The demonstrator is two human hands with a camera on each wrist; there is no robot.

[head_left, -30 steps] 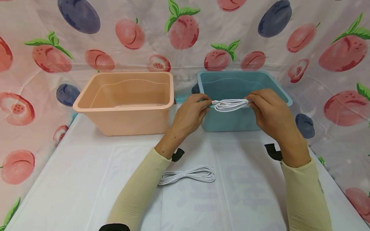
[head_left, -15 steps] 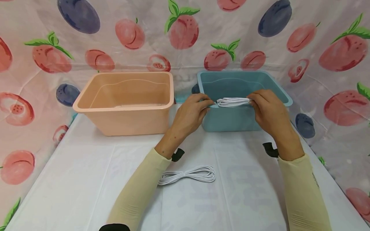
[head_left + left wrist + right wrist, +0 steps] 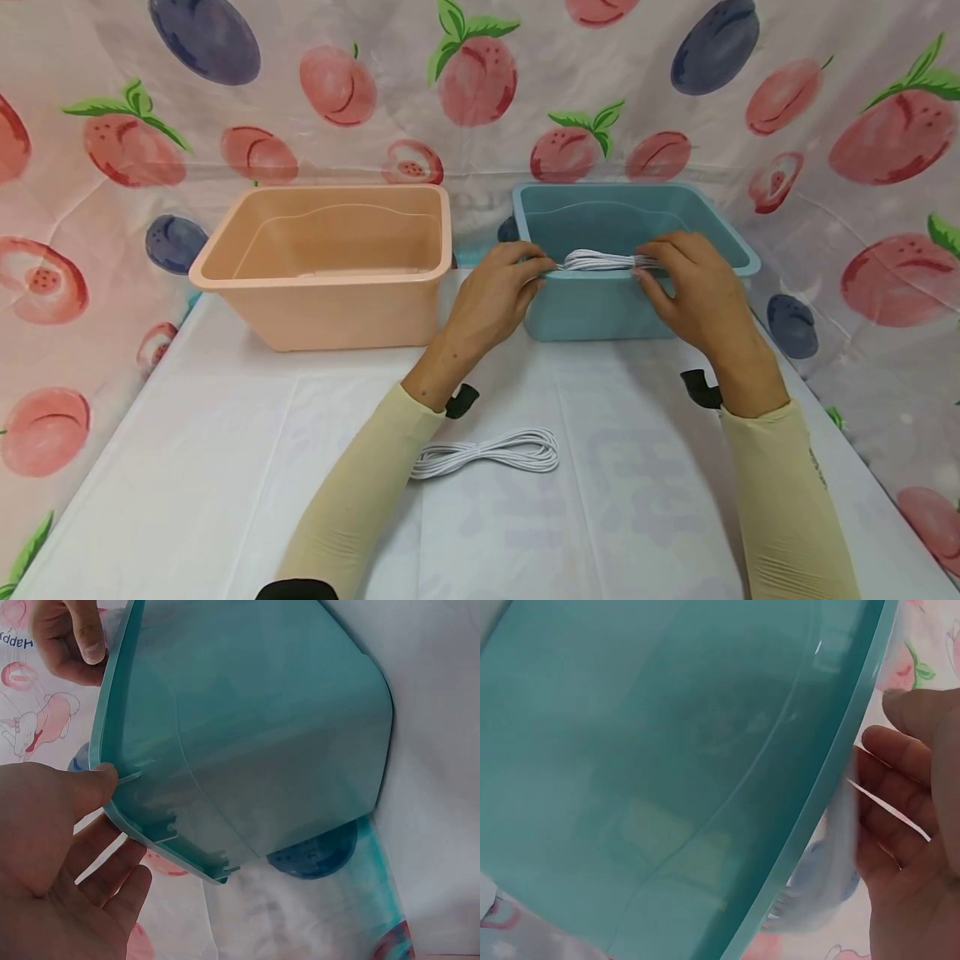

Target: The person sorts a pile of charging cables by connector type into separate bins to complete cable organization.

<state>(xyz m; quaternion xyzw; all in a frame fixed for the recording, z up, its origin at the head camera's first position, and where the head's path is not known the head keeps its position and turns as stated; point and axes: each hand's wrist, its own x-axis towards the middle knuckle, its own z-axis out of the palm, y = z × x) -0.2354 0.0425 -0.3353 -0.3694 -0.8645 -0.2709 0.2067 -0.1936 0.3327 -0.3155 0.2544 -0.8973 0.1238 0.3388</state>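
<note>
At the teal bin's front left corner, my left hand (image 3: 498, 287) pinches the rim, thumb outside and fingers behind it in the left wrist view. A coiled white cable (image 3: 597, 261) lies just behind the front rim of the teal bin (image 3: 600, 312), partly hidden by it. My right hand (image 3: 693, 287) is at the cable's right end, thumb and fingers apart; in the right wrist view the fingers (image 3: 892, 802) are spread beside a blurred pale bundle. A second coiled white cable (image 3: 487, 452) lies on the table, partly behind my left sleeve.
An orange bin (image 3: 352, 317) stands left of the teal one, its rim at a similar height. Both stand at the back of the white-covered table (image 3: 517, 533), against a fruit-print sheet (image 3: 480, 150).
The white cable has sunk from in front of the teal bin's rim to behind it. My right thumb has come away from the cable. The left hand stays at the corner.
</note>
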